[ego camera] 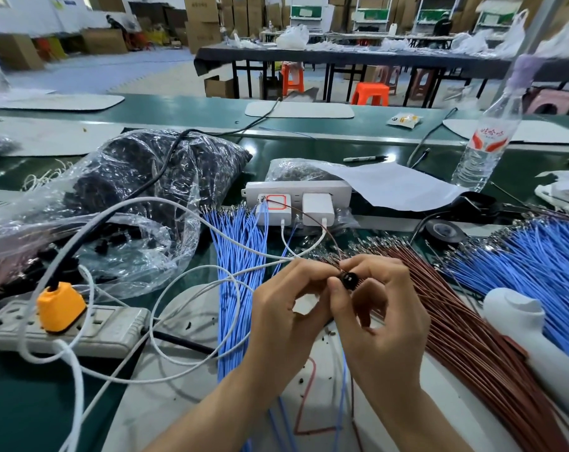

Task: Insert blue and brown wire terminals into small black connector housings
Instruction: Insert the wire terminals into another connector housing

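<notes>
Head view: left hand (286, 316), right hand (386, 316) pinch housing (350, 280) beside brown wires (472, 337).

Left forearm (211, 409) and right forearm (413, 415) are coming in bare from the bottom edge, converging toward mid-frame. Left hand (286, 308) is lying back-up with its fingers curled, index and thumb pinching the housing (350, 279) from its left. Right hand (387, 311) is facing it, thumb below and bent index above, gripping the same housing. Its other fingers are hanging loosely curled. Fingertips of both hands are touching.
</notes>
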`<state>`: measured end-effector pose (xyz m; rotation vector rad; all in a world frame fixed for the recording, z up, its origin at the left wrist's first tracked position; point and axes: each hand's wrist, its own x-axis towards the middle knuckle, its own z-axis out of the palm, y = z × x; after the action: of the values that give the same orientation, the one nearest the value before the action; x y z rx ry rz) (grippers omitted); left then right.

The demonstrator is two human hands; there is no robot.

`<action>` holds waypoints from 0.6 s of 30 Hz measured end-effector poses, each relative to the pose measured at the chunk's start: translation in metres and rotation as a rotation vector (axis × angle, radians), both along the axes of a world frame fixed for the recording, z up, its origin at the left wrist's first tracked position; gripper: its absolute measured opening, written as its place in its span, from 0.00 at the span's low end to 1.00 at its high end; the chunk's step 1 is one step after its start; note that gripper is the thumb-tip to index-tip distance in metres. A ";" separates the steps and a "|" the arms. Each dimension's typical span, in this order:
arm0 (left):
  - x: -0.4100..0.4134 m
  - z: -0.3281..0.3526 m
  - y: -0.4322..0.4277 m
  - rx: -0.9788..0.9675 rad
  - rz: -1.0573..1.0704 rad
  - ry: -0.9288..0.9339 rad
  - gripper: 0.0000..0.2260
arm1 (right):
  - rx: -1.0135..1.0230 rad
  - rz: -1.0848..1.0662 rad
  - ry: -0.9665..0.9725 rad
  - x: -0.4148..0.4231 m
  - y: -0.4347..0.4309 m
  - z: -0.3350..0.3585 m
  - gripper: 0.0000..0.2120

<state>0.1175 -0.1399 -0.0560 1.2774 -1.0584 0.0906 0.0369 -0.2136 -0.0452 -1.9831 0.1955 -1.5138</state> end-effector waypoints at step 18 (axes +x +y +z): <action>-0.001 -0.002 -0.001 0.055 -0.061 -0.003 0.03 | -0.041 -0.126 0.027 -0.004 0.001 0.004 0.14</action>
<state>0.1163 -0.1404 -0.0577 1.2933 -1.1085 0.0173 0.0330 -0.2125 -0.0416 -2.0583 0.3082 -1.5821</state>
